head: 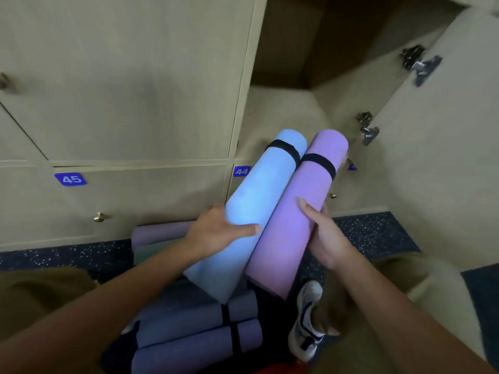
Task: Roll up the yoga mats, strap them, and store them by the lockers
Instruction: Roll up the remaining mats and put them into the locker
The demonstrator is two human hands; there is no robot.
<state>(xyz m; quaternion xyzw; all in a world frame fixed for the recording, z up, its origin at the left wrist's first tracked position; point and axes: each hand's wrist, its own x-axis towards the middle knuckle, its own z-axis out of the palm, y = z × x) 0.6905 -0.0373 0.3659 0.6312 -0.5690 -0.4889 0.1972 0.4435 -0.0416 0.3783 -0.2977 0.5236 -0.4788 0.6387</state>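
Observation:
Two rolled mats lie side by side, their far ends pointing into an open locker point(286, 103). The light blue mat point(253, 195) has a black strap near its far end, and so does the purple mat point(299, 211) to its right. My left hand point(218, 233) grips the blue roll from its left side, thumb across the top. My right hand point(324, 236) grips the purple roll from its right side. Both near ends of the rolls hang above the floor.
Several more strapped violet mats point(194, 333) lie on the dark speckled floor point(372, 233) below. Another roll point(159, 232) rests against closed locker 45 point(70, 179). The open locker door point(442, 147) stands at the right. My shoe point(307, 322) is beside the pile.

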